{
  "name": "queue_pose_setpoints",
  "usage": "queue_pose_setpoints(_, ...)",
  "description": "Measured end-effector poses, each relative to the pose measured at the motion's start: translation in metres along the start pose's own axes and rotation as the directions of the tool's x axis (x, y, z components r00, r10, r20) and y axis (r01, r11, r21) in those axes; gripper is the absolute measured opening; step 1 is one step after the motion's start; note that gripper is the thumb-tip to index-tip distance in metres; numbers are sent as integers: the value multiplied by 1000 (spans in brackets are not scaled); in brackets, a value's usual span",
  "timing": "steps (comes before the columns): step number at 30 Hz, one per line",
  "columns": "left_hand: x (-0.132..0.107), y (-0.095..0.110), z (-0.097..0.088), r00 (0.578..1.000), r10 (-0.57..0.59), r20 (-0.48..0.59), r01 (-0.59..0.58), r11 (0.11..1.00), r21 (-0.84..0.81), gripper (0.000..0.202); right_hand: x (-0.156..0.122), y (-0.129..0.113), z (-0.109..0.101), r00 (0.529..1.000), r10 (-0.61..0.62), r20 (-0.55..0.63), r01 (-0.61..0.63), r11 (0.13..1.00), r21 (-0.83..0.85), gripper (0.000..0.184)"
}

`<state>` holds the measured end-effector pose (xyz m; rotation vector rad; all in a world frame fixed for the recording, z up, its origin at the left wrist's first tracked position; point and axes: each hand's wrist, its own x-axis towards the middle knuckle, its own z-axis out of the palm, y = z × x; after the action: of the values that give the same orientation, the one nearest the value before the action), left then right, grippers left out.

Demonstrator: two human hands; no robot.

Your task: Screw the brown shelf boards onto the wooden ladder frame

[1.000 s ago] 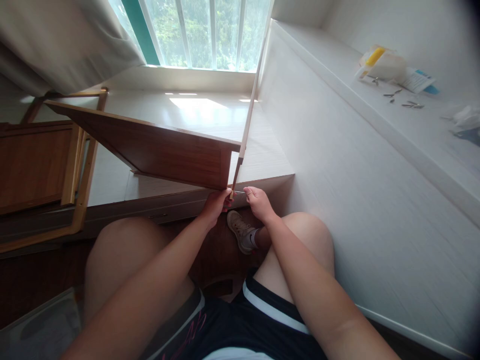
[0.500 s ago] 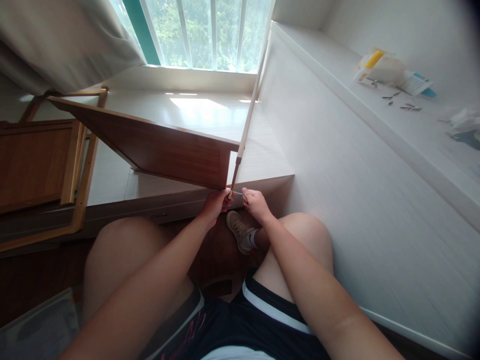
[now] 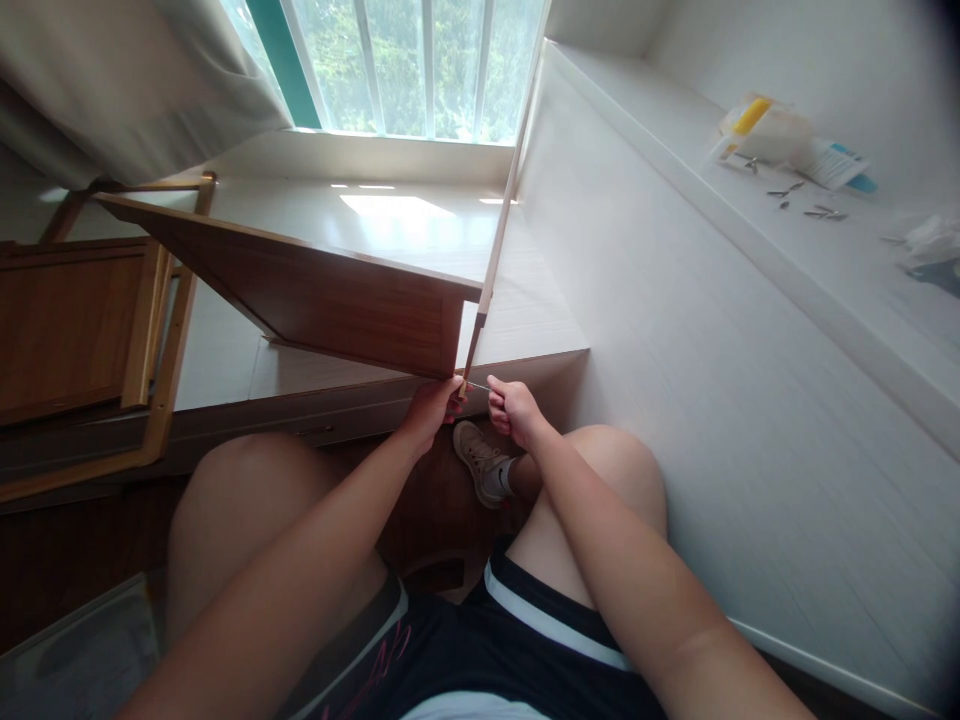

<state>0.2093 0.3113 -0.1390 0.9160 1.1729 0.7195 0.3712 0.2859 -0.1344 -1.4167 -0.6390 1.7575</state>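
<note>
At the far left, from where I stand, a wooden frame [image 3: 157, 425] leans beside the white platform [image 3: 547, 310]. Next comes the brown panel [image 3: 322, 290], tilted over that platform, its near corner just beside the person's left hand [image 3: 431, 410]. That hand looks clamped on the lower end of the narrow rail [image 3: 495, 250], thumb in front, fingers partly hidden behind. From the rail, a thin metal tool [image 3: 478, 386] (a hex key, perhaps; it is too slight to be sure) runs across to the right hand [image 3: 514, 408], whose fingers pinch it. To my eye, the step in hand is working a fastener where rail and panel meet; the next move calls for a steady left hold and the tool kept in line. Farthest right, loose metal fittings [image 3: 825, 212] lie on the ledge [image 3: 637, 120] near a packet [image 3: 765, 130].
</note>
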Motion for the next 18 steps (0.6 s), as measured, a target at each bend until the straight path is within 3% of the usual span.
queue_pose_setpoints(4,0,0,0,1000,-8,-6,8,1000,-4,41,2,1,-1,957,-261,-126,234,953,-194,49)
queue_pose_setpoints(8,1,-1,0,1000,-2,-5,2,1000,-16,40,2,1,-9,851,-508,-129,379,766,-519,50)
queue_pose_setpoints(11,1,-1,0,1000,-4,-3,3,1000,-21,40,0,1,-13,829,-552,-87,387,679,-624,51)
queue_pose_setpoints(18,-1,0,0,1000,-3,-4,3,1000,-31,41,-2,2,-11,820,-571,-32,403,617,-675,50)
